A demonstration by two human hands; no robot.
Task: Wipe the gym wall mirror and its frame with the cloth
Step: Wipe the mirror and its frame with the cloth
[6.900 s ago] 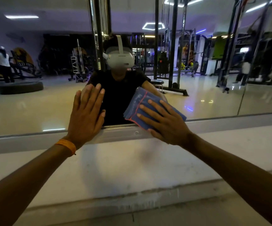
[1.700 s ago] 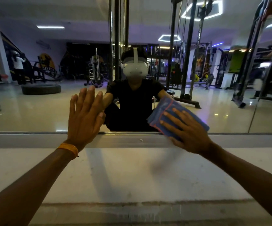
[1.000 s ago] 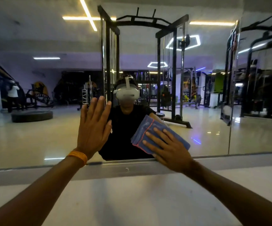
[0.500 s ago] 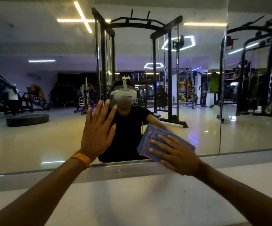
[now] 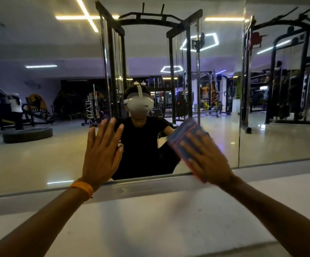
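Observation:
The wall mirror (image 5: 39,149) fills the upper view, with a metal frame strip (image 5: 150,188) along its bottom edge. My left hand (image 5: 102,154), with an orange wristband, lies flat on the glass with straight, spread fingers. My right hand (image 5: 208,160) presses a folded blue cloth with red edging (image 5: 184,134) flat against the mirror just above the frame. The hand and cloth are blurred by motion.
A vertical seam (image 5: 241,89) to the right joins another mirror panel (image 5: 284,108). Below the frame is a pale wall ledge (image 5: 159,225). The glass reflects a cable machine, a tyre on the floor and a person at far left.
My right hand and the cloth have slid up and to the right across the glass. The left hand has stayed flat on the mirror. My view has risen since the earliest frames.

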